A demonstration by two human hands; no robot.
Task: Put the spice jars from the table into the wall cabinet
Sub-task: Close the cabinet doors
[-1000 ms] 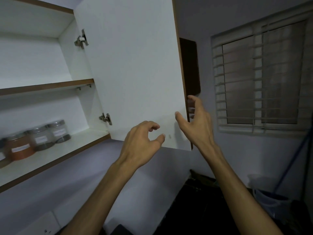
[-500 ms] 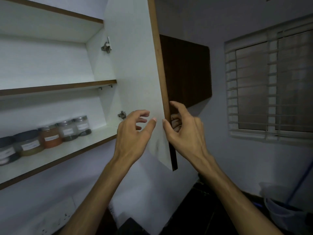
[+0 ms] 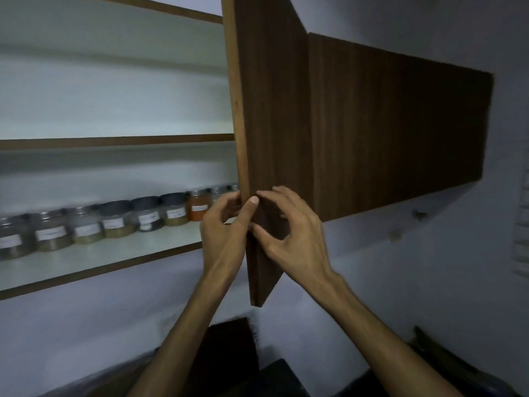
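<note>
Several spice jars (image 3: 114,222) stand in a row on the lower shelf (image 3: 114,253) of the open wall cabinet, one orange jar (image 3: 197,209) among them. The brown cabinet door (image 3: 272,124) stands edge-on to me, swung partway. My left hand (image 3: 224,233) grips the door's front edge near its lower corner, thumb on the outer face and fingers curled round the inner side. My right hand (image 3: 292,233) rests on the door's outer brown face with curved fingers, thumb touching the face next to the left thumb.
An upper shelf (image 3: 114,140) in the cabinet holds nothing visible. A shut brown cabinet (image 3: 400,124) adjoins on the right. A window edge (image 3: 522,224) shows at far right. Dark objects (image 3: 229,353) lie below on the counter.
The door has swung from wide open toward shut, now showing its brown outer face. Both hands moved onto its lower edge. My view shifted left, revealing more jars.
</note>
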